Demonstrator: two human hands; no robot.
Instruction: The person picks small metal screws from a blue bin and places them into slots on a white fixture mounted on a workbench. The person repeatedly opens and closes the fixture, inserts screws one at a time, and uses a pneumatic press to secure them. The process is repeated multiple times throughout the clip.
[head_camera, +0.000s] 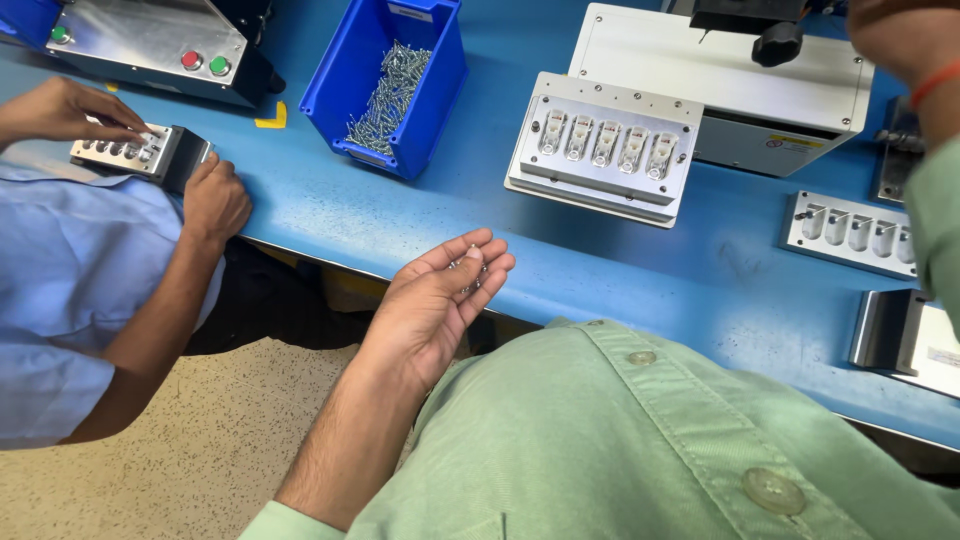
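My left hand (435, 300) is palm up over the near edge of the blue table (330, 215), fingers curled around a few small silver screws (470, 272). Only part of my right hand (893, 35) shows at the top right, with an orange thread on the wrist, next to a black knob (778, 42); its fingers are hidden. A grey metal fixture (605, 148) with several slotted parts lies beyond my left hand. A blue bin (425, 125) of loose screws (390, 90) stands at the back.
A co-worker in a blue shirt sits at the left, with one hand (75, 110) on a small fixture (125, 152) and the other hand (215, 200) beside it. A control box (150, 40), a white machine (720, 60), a second fixture (850, 232) and a metal block (890, 330) also stand on the table.
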